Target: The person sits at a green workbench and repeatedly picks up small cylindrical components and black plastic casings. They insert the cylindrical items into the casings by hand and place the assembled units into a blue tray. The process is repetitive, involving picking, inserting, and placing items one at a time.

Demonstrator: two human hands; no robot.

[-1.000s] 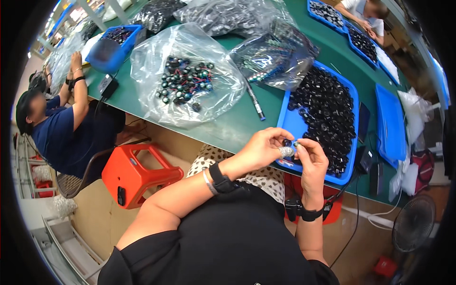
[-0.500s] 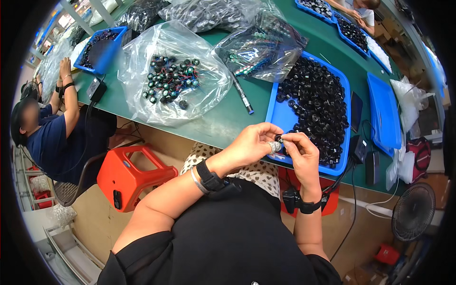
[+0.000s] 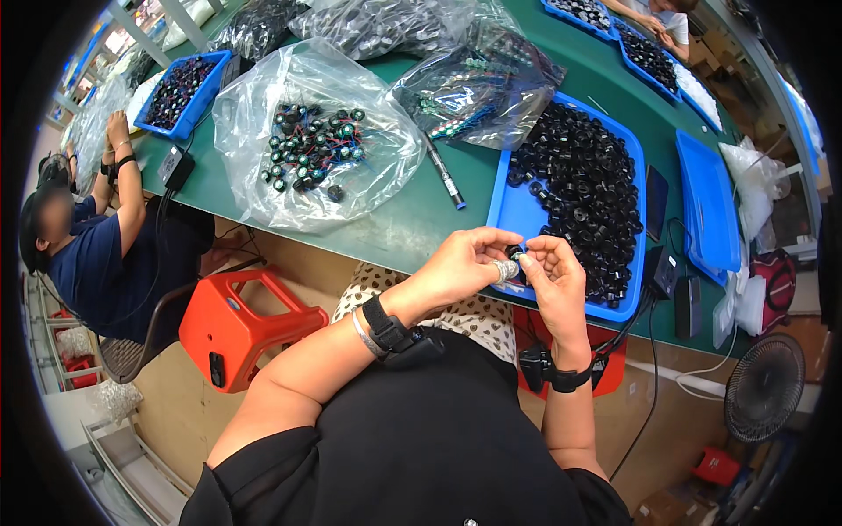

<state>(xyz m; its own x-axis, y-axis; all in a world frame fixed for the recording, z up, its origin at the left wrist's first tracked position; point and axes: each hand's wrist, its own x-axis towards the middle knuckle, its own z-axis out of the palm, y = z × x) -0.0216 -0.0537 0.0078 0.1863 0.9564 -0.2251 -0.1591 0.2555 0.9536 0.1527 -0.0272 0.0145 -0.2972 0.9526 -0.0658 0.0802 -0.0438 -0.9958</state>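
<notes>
Two bare hands meet at the near left corner of a shallow blue plastic tray (image 3: 504, 206), and between them sits a small black round part (image 3: 515, 251). The left hand (image 3: 460, 263) closes its grip on this part with thumb and fingertips; the right hand (image 3: 561, 276) curls its thumb and fingers right beside it, but whether that grip pinches anything cannot be told.

The part could slip, because it is small and smooth-looking and only fingertips appear to hold it. The silvery wrapping (image 3: 505, 270) on a digit of the left hand could dull touch and make such a slip likelier. If dropped, it could vanish among the glossy black cylindrical pieces (image 3: 586, 188) heaped in the tray, which look much like it, or fall past the near edge of the green table (image 3: 395, 237) to the floor. The right forearm lies close to black cables (image 3: 624, 329), so a sideways sweep could snag them. On the open clear plastic bag (image 3: 241, 149), the thin red and blue wires of the dark round components (image 3: 307, 149) lie crossed and could tangle if pulled.

The fingers cover most of the small part, so its far side and any fitting inside it are hidden. A pale speck by the right thumb is too small to identify. Glare blurs the contents of the grey translucent bag (image 3: 482, 88).
</notes>
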